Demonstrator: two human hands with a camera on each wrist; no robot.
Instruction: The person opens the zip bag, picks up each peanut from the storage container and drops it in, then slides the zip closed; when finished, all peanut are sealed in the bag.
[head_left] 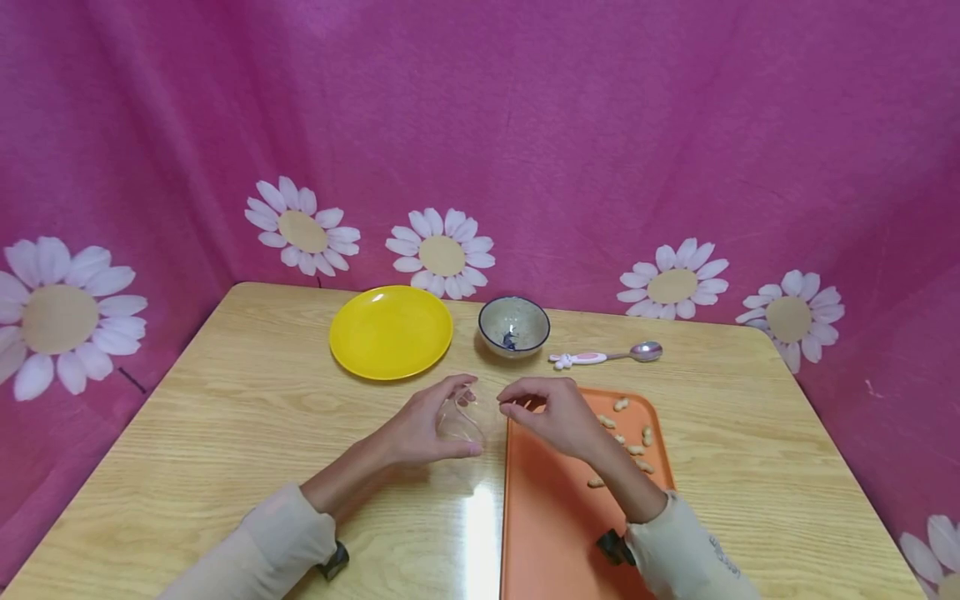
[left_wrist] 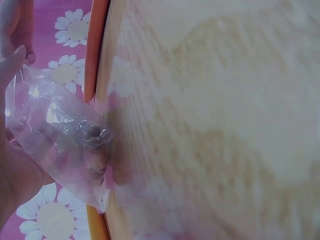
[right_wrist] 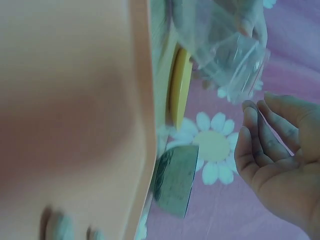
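My left hand (head_left: pixel 425 423) grips a clear plastic bag (head_left: pixel 459 421), thumb and fingers spread around its upper part. In the left wrist view, small brownish pieces (left_wrist: pixel 95 150) lie blurred in the bag's lower end. Close to the bag's right side is my right hand (head_left: pixel 551 410), over the upper left corner of the orange tray (head_left: pixel 543 517). Its fingers bend loosely toward the thumb, with nothing visible between them. In the right wrist view, its fingertips (right_wrist: pixel 247 107) come right up to the bag's edge. Several peanuts (head_left: pixel 636 450) lie scattered on the tray's right part.
A yellow plate (head_left: pixel 392 332) stands at the back left of the wooden table (head_left: pixel 247 400). To its right are a blue-rimmed bowl (head_left: pixel 514 327) and a spoon with a pink and white rabbit handle (head_left: pixel 585 359). A pink flowered cloth (head_left: pixel 525 150) hangs behind the table.
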